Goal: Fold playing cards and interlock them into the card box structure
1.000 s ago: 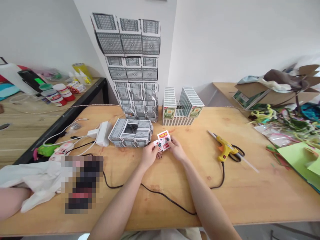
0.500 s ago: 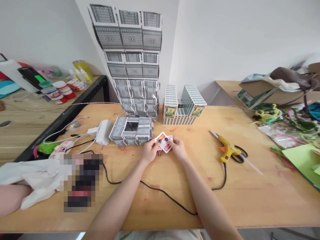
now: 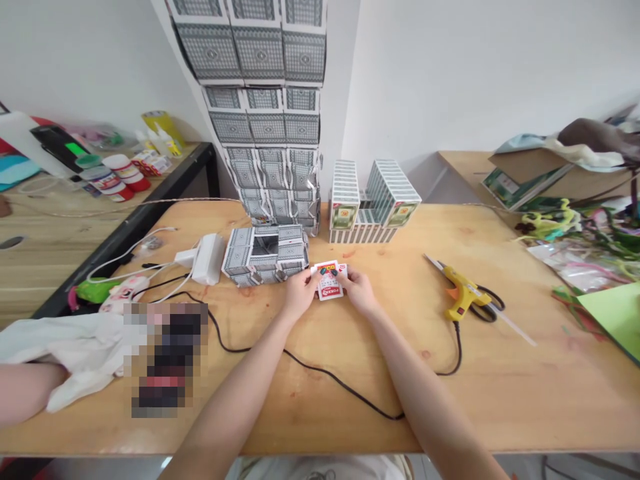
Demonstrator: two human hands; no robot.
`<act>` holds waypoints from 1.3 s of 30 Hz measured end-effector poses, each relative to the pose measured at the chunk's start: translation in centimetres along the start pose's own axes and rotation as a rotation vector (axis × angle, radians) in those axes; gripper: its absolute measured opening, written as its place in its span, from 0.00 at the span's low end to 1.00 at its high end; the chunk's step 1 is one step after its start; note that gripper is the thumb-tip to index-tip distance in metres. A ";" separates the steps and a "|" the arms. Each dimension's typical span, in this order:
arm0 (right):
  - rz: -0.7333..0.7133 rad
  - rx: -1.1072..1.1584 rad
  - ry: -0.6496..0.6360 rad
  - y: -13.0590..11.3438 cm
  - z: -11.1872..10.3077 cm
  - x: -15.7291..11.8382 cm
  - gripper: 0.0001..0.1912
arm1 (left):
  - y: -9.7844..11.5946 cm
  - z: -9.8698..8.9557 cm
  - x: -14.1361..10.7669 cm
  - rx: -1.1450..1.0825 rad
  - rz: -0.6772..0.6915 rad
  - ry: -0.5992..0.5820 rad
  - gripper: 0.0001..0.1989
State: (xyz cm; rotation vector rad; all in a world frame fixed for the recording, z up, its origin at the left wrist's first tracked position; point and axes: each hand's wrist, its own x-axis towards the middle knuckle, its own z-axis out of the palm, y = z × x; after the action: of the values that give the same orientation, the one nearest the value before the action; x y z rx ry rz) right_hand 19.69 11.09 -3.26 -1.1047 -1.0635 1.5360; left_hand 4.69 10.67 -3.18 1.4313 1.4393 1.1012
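Observation:
Both of my hands grip a few playing cards [image 3: 329, 288] printed in red and white, held just above the tabletop. My left hand [image 3: 301, 293] pinches their left side, thumb on top. On the right side, my right hand [image 3: 359, 291] does the same. Some card faces overlap, so I cannot tell how many there are. Right beside my left hand lies a low block made of folded playing cards [image 3: 265, 272] with a square opening in its top. Behind it rises a tall tower of the same folded cards [image 3: 273, 127].
Stacked card boxes [image 3: 373, 200] stand at the back. To the right lie a yellow glue gun [image 3: 465, 293] and black-handled scissors [image 3: 493, 303]; its black cord [image 3: 345, 387] crosses the table in front. At left are a white power adapter [image 3: 207, 259] and another person's arm [image 3: 30, 393].
The playing cards between my hands have turned from a slanted fan to nearly upright and closer together. My view has tipped slightly downward.

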 end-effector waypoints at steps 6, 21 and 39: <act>-0.015 -0.021 0.044 0.2 0.2 0.1 0.23 | 0.1 -0.3 -0.5 -0.029 0.035 0.008 0.13; 0.093 0.108 -0.146 -0.2 -1.0 0.2 0.20 | -0.5 -1.0 0.3 0.182 0.083 -0.082 0.16; 0.003 0.017 -0.006 0.0 -0.2 -0.1 0.19 | -0.4 -0.2 0.2 0.232 0.116 0.060 0.14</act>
State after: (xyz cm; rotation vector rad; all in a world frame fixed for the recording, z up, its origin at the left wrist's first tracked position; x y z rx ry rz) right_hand 19.85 11.06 -3.26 -1.0913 -1.0509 1.5487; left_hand 4.39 10.88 -3.50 1.6750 1.5844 1.0838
